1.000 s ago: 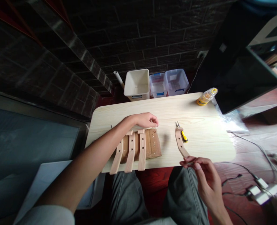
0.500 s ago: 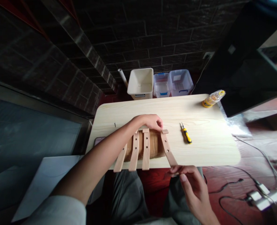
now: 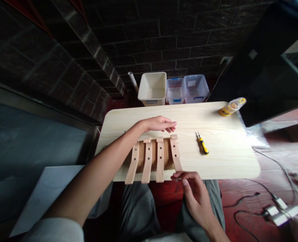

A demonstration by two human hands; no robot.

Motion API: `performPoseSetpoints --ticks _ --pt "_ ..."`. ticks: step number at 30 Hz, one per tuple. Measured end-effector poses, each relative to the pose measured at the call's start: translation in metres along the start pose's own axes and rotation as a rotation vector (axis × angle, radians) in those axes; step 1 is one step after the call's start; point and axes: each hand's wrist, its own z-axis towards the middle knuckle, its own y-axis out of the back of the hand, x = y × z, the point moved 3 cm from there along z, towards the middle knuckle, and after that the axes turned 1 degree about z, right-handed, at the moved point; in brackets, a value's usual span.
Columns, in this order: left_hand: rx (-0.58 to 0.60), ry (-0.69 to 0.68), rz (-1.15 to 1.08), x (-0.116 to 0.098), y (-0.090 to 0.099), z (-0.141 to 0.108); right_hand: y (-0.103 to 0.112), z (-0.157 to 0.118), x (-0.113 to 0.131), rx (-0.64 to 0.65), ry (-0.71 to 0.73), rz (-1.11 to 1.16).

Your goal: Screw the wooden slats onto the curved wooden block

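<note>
My right hand (image 3: 193, 190) has its fingers closed around the near end of a curved wooden piece (image 3: 174, 151) with two dark holes and a flat block at its far end. Several similar pieces, such as the one in the middle (image 3: 160, 161), lie side by side across a brown base (image 3: 167, 156), and the held piece is at its right edge. My left hand (image 3: 161, 124) hovers past the far ends of these pieces, fingers apart and holding nothing. The left forearm hides part of the brown base's left side.
On the light wooden table (image 3: 226, 161), a yellow and black screwdriver (image 3: 202, 144) lies right of the pieces. A clear plastic bottle with yellow ends (image 3: 231, 107) stands at the back right corner. Behind are a cream bin (image 3: 152, 87) and two clear plastic boxes. A power strip (image 3: 281, 215) with cables lies on the floor.
My left hand has let go of the far end of the rightmost wooden piece and lifted away from it. My right hand has moved that piece left, bringing it straighter along the brown base.
</note>
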Motion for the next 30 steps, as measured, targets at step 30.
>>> performPoseSetpoints --ticks 30 --pt "-0.112 -0.198 0.209 -0.014 -0.022 -0.024 -0.001 0.002 -0.001 -0.049 -0.042 -0.005"
